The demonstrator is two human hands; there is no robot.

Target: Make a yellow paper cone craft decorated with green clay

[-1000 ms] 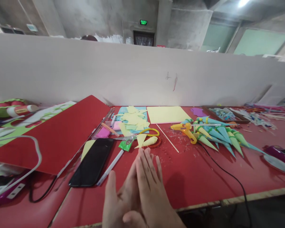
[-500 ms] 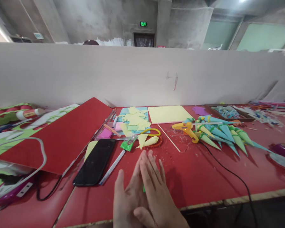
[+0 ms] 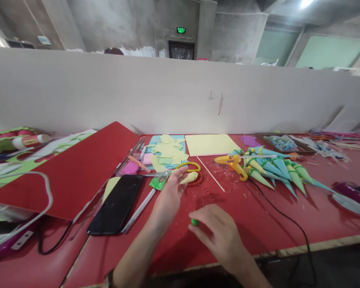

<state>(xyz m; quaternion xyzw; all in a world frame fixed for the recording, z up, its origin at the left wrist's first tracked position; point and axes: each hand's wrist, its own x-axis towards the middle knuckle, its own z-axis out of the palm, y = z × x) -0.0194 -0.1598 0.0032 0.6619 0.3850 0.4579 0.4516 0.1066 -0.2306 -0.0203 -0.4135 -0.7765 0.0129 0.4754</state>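
Observation:
My left hand (image 3: 169, 196) reaches over the scissors (image 3: 189, 166) with its fingers loosely curled and apart; nothing shows in it. Just beyond its fingertips lies a rolled pale yellow paper piece (image 3: 192, 177), by the yellow and red scissor handles. Part of the scissors and the small paper triangle are hidden behind this hand. Nearer the table's front edge, my right hand (image 3: 216, 232) pinches a small green ball (image 3: 194, 222) between thumb and fingertips. A green packet (image 3: 157, 183) sits left of my left hand.
A black phone (image 3: 116, 205), white pen (image 3: 139, 211) and red board (image 3: 69, 176) lie left. Yellow scraps (image 3: 168, 150), a pale yellow sheet (image 3: 211, 145) and a thin stick (image 3: 210, 174) lie beyond. Right are a corded glue gun (image 3: 232, 162) and paper cones (image 3: 279, 166).
My hands were pressed together with a bit of green between them. They have parted: the left moved forward to the scissors, and the right moved right, now pinching the green ball.

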